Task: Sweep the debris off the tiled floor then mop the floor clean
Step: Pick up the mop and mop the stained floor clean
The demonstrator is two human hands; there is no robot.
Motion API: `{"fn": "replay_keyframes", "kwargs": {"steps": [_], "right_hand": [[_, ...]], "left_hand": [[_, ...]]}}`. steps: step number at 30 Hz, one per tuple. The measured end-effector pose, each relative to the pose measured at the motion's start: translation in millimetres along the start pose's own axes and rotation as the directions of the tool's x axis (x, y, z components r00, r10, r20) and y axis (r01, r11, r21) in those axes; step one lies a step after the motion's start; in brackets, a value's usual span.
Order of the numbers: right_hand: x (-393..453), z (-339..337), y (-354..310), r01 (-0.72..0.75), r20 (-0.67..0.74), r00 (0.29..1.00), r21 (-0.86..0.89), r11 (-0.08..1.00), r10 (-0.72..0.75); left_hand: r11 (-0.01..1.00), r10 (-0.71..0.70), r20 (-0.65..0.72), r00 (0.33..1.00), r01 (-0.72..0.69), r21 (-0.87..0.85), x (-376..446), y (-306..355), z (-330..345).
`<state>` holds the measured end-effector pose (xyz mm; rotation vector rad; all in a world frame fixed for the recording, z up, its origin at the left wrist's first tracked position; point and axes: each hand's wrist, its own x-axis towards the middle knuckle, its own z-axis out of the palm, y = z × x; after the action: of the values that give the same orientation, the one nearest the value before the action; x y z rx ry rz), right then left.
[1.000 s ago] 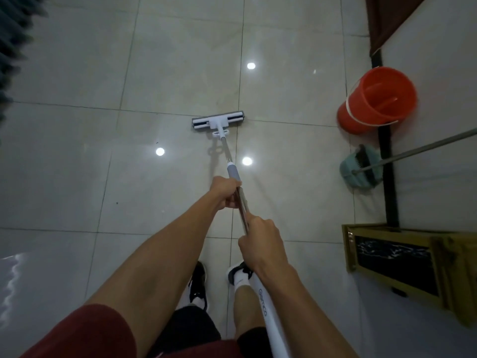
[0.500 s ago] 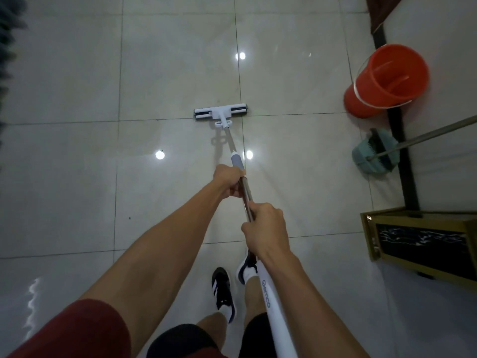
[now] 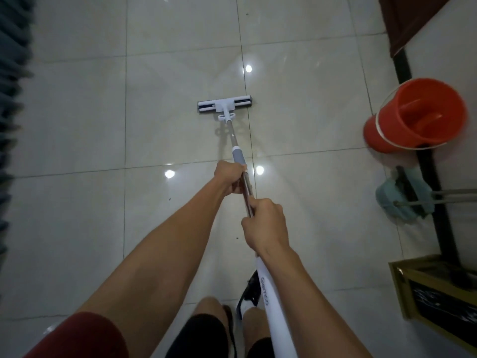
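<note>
At the far left edge we see a dark, blurred curtain (image 3: pixel 13 104); we cannot tell more about it. The tiled floor (image 3: pixel 77 125) spreads from there across the view, glossy, with lamp reflections on it. A few small dark specks lie on the tiles near the arms.

Our left hand (image 3: pixel 229 178) is wrapped round the mop (image 3: pixel 238 161) shaft just below the grey collar. The mop head (image 3: pixel 224 106) lies flat on the floor ahead of us, set crosswise and touching a grout line at its right end. Our right hand (image 3: pixel 265 224) is wrapped round the same shaft nearer the body, where the metal tube meets the white upper handle. Both grips are closed on the shaft, left hand forward, right hand behind.

At the right, an orange bucket (image 3: pixel 418 115) stands against the wall. Just beside it, nearer us, a broom (image 3: pixel 402 200) with a teal head rests on the floor, its handle running off the right edge. A yellow-framed box (image 3: pixel 436 295) sits in the lower right corner.

We judge the step in hand to be mopping: the broom is set aside and the mop is on the tiles. The next move calls for a steady stroke with the head kept flat, overlapping lanes, and attention to the remaining specks.
</note>
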<state>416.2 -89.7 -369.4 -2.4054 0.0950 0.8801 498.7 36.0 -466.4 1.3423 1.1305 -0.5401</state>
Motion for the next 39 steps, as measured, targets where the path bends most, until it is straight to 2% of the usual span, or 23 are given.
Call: {"fn": "replay_keyframes", "kwargs": {"steps": [8, 15, 20, 25, 30, 35, 39], "right_hand": [[161, -47, -131, 0.008, 0.0, 1.0, -0.018, 1.0, -0.008], [372, -56, -276, 0.022, -0.056, 0.998, 0.023, 0.999, -0.02], [457, -78, -339, 0.005, -0.076, 0.997, 0.027, 1.0, -0.003], [460, -85, -342, -0.012, -0.096, 0.995, 0.042, 0.999, 0.016], [428, -75, -326, -0.001, -0.098, 0.995, 0.038, 0.999, 0.005], [358, -60, -277, -0.027, -0.083, 0.996, 0.028, 0.999, 0.029], [279, -50, -220, -0.055, -0.086, 0.994, 0.096, 0.994, 0.064]], "left_hand": [[1.0, 0.008, 0.015, 1.0, -0.008, -0.008, 123, 173, -35], [0.996, 0.086, 0.0, 0.996, -0.086, 0.023, 278, 361, -90], [0.988, 0.132, 0.013, 0.991, -0.132, 0.082, 327, 451, -100], [0.982, 0.113, 0.036, 0.993, -0.117, 0.147, 322, 465, -101], [0.977, 0.111, 0.04, 0.993, -0.116, 0.177, 302, 439, -98], [0.971, 0.094, 0.083, 0.992, -0.11, 0.212, 263, 372, -85], [0.971, 0.057, 0.162, 0.985, -0.092, 0.219, 220, 299, -69]]}}
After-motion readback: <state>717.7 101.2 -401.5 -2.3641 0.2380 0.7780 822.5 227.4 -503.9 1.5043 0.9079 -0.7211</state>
